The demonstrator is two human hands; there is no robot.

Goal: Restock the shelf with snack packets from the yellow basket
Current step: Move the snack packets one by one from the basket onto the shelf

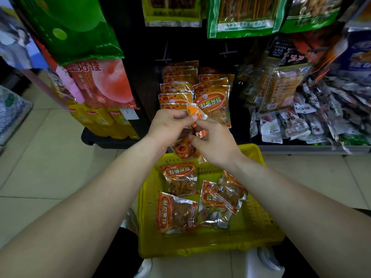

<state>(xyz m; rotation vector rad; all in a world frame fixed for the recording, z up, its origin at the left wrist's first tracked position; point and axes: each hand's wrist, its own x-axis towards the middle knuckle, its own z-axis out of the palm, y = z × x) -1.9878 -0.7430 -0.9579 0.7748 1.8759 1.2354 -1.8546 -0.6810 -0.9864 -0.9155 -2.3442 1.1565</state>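
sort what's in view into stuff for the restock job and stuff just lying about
For the job: left hand and right hand, both gripping the held packets; basket packets; yellow basket; matching shelf rows.

Lying about: green bags; peach bags; yellow packs; sachet pile; netted sack.

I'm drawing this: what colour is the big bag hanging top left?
Green glossy plastic bag, seen in the head view.
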